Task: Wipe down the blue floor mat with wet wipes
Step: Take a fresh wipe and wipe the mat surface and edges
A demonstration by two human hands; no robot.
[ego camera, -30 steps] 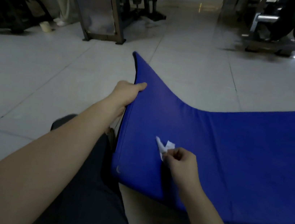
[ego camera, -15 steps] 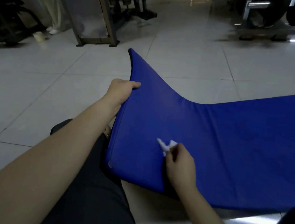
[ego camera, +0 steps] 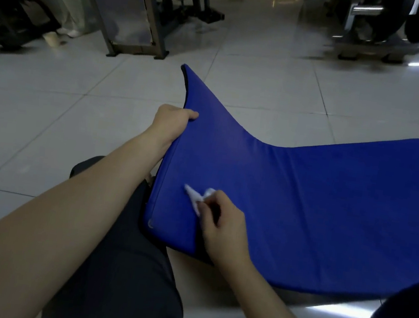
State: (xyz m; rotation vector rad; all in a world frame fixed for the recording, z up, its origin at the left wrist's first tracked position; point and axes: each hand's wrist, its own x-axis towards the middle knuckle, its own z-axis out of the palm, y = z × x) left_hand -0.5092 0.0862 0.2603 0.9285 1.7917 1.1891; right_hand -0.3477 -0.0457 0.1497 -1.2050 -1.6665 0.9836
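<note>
The blue floor mat [ego camera: 303,212] is a padded, smooth-skinned sheet with a stitched border and rounded corners, filling the right half of the scene. Its left end is lifted off the pale tiled floor [ego camera: 46,122] and bows upward, the far corner rising to a curled point, while the rest runs flat away to the right.

The left hand [ego camera: 171,126] holds that raised left edge, its grip closed round it with the thumb on the blue face and the fingers hidden beneath. The right hand [ego camera: 223,225] sits on the mat close to the near left corner, its grip pinching a crumpled white wet wipe [ego camera: 193,195] whose pointed tail lies against the surface. A leg in dark trousers [ego camera: 120,267] lies just under that near corner.

The glossy floor is open to the left of the mat and beyond it. A metal frame [ego camera: 137,49] stands far left and a machine with dark round discs [ego camera: 378,21] far right, both well apart from the mat.
</note>
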